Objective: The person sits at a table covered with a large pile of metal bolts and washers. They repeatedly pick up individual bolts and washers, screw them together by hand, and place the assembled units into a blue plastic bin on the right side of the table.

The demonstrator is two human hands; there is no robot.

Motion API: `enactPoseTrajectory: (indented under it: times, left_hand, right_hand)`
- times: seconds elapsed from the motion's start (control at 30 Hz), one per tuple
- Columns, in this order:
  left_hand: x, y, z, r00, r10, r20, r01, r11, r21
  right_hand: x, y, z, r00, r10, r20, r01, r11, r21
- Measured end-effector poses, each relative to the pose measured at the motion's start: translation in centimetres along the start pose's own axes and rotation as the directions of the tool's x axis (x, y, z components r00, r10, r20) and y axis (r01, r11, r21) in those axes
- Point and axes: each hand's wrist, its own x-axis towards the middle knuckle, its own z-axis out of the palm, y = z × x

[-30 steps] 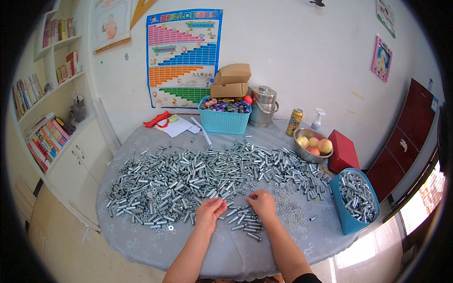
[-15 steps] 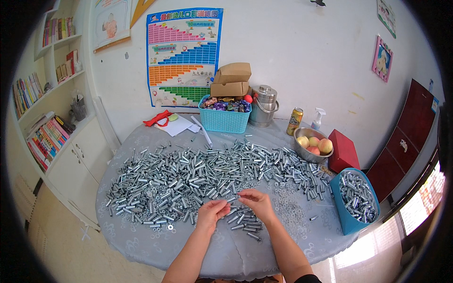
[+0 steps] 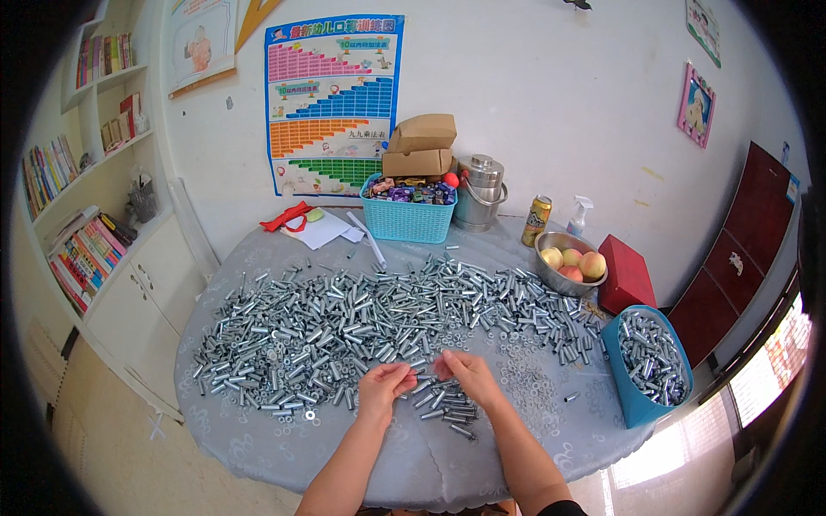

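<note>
My left hand is above the front part of the table, thumb and fingers pinched together. A small piece of metal seems to be at its fingertips, too small to name. Close on its right, my right hand has its thumb and forefinger drawn together; what they hold, if anything, I cannot make out. The fingertips of the two hands are slightly apart. Just beyond them spreads a wide pile of silvery metal sleeves and bolts. Below and between the hands lies a small group of bolts with sleeves. Loose washers are scattered right of my right hand.
A blue basket full of metal pieces stands at the table's right edge. Behind it are a red box, a steel bowl of fruit, a can and a spray bottle. A turquoise basket and a steel pot stand at the back.
My right hand has drawn slightly to the right and down, its fingertips lifting off the left hand's. The left hand has barely moved.
</note>
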Motion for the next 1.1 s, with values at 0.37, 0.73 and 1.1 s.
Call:
enactPoseTrajectory:
  times: [0.37,0.73,1.1]
  left_hand:
    - [-0.1,0.3,0.1,1.000,0.013,-0.008,-0.013,1.000,0.007]
    - [-0.1,0.0,0.3,0.999,0.044,0.008,-0.044,0.998,0.054]
    - [0.0,-0.8,0.3,0.960,0.200,0.194,-0.229,0.963,0.140]
  right_hand:
    - [-0.1,-0.9,0.2,0.998,-0.035,-0.061,0.034,0.999,-0.026]
    - [0.3,0.6,-1.1,0.998,0.051,0.028,-0.046,0.988,-0.147]
    - [0.0,0.7,-0.6,0.998,-0.013,0.057,0.013,1.000,-0.002]
